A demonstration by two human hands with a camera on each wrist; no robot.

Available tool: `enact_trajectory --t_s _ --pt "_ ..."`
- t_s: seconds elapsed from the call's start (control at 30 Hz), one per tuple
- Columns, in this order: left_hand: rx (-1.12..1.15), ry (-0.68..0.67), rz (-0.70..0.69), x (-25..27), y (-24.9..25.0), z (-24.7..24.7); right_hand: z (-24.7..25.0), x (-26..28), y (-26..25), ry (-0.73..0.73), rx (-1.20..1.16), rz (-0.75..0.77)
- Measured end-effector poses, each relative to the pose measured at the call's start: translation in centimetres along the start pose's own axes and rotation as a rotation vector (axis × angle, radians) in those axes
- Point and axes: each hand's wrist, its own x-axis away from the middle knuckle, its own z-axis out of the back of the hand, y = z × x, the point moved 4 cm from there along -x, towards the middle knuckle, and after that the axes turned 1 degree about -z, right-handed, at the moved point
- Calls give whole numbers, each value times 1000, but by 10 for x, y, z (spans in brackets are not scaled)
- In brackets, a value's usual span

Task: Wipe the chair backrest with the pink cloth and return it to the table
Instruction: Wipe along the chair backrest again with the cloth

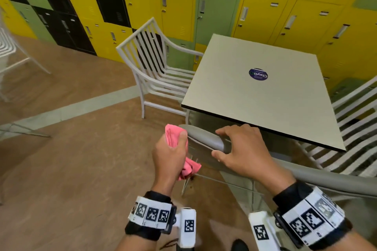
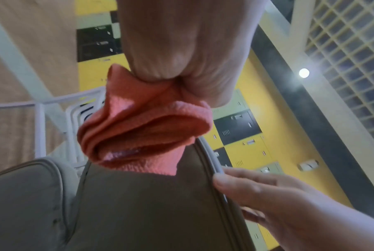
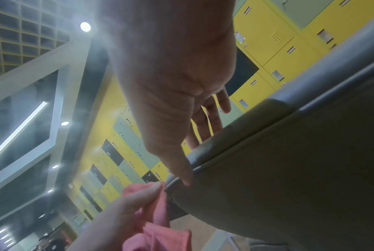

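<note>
My left hand grips the bunched pink cloth and holds it against the left end of the grey chair backrest. In the left wrist view the cloth hangs from the fist onto the backrest. My right hand holds the backrest's top edge just right of the cloth, fingers over the far side and thumb on the near face. The right wrist view shows that thumb on the backrest rim, with the cloth below it. The cream table stands just beyond the chair.
A white slatted chair stands at the table's left side and another at its right. A round blue sticker lies on the tabletop. Yellow, green and black lockers line the wall behind. Brown floor lies open to the left.
</note>
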Motion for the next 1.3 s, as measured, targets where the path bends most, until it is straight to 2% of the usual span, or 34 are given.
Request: enact_trajectory --t_s 0.13,0.33,0.53,0.7,0.8,0.93,1.07,1.17,1.3 --pt "-88 -54 -211 27 9 -12 -8 1 4 33 -20 -19" --pt "-104 124 -48 -7 -1 -2 -15 3 6 69 -37 -28" --pt "-82 79 -135 29 -2 -21 -16 3 9 85 -43 0" --pt "-134 205 -14 -1 -6 -10 -14 2 11 75 -65 34" --pt "-121 203 -62 14 -5 -19 -16 3 11 82 -80 34" --pt "-129 110 -208 54 -5 -38 -16 5 11 96 -98 41" --pt "-152 174 -179 36 -8 -32 -8 11 16 95 -96 56" --pt "-126 231 -150 47 -6 -36 0 21 30 82 -100 46" --pt "-152 139 -225 91 -1 -65 8 35 54 56 -43 24"
